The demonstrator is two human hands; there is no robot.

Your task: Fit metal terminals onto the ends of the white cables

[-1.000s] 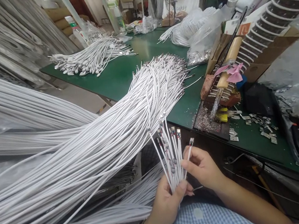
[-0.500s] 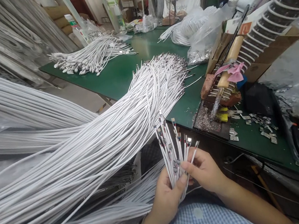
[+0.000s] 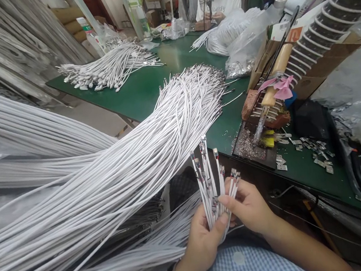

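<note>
A small bunch of white cables (image 3: 211, 193) with metal connector ends stands upright above my lap. My left hand (image 3: 203, 233) is wrapped round the bunch from the left, with its thumb across the front. From the right, my right hand (image 3: 248, 204) pinches several of the same cables between thumb and fingers, their connector tips leaning right. The fingers behind the cables are partly hidden. Just beyond lies a large bundle of white cables (image 3: 154, 134), its connector ends resting on the green table (image 3: 130, 97).
A soldering iron (image 3: 269, 95) with a wooden handle leans by bricks at the right, under a ribbed hose (image 3: 333, 22). Small metal plates (image 3: 319, 148) lie scattered nearby. Another cable pile (image 3: 107, 67) lies at the far left of the table. A person (image 3: 220, 0) sits opposite.
More cable ends have gathered under my right thumb and lean right. The cables on the left of the bunch have shifted slightly right and stand apart from them. Both hands have barely moved.
</note>
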